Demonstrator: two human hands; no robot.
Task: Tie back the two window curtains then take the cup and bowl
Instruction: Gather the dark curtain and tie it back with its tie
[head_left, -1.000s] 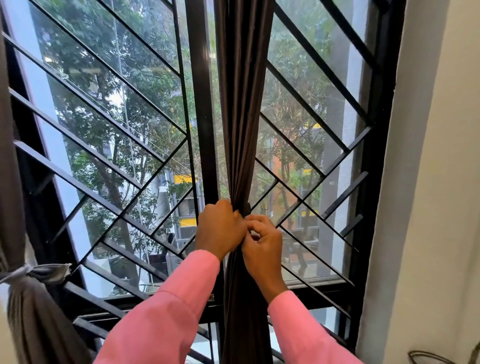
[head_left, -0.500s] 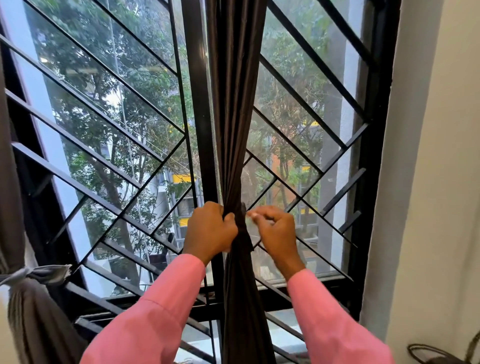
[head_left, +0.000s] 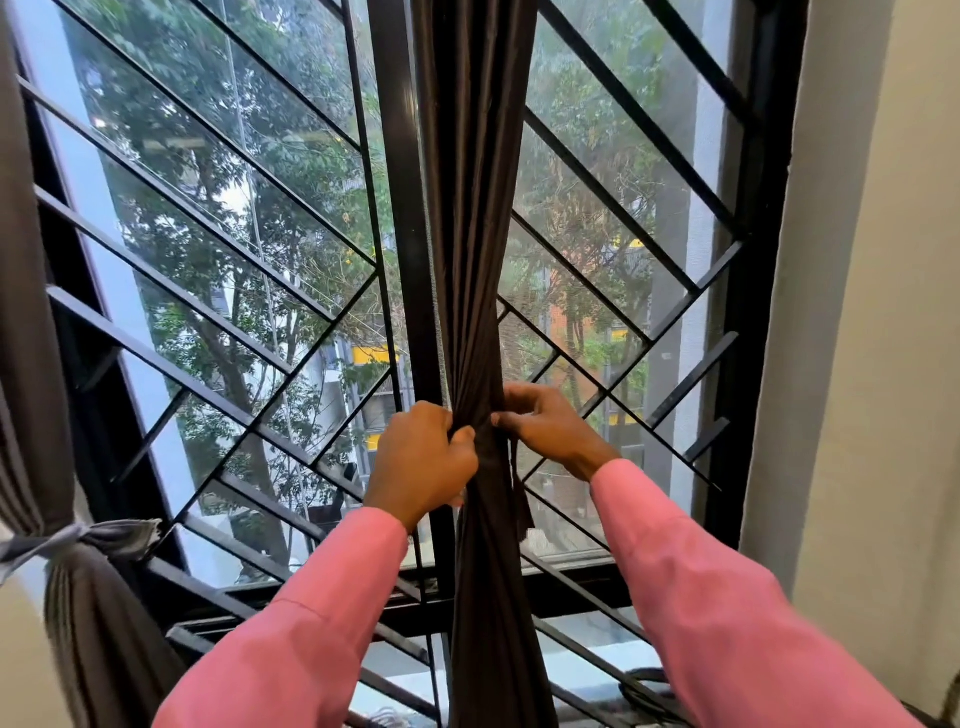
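Note:
A dark brown curtain (head_left: 475, 218) hangs gathered into a narrow bunch in front of the window's middle post. My left hand (head_left: 422, 460) grips the bunch from its left side. My right hand (head_left: 550, 428) pinches the tie strip at the bunch's right side, and a dark loose end (head_left: 522, 499) of the tie dangles below it. At the far left a second, grey curtain (head_left: 31, 364) is bound with a pale grey tie (head_left: 88, 538). No cup or bowl is in view.
Black diagonal window bars (head_left: 218, 322) cross the glass behind the curtain, with trees and buildings outside. A pale wall (head_left: 883, 312) stands at the right. A dark cable (head_left: 644, 686) lies on the sill at lower right.
My hands have drawn apart to either side of the gathered curtain. A loose end of the tie now hangs below my right hand.

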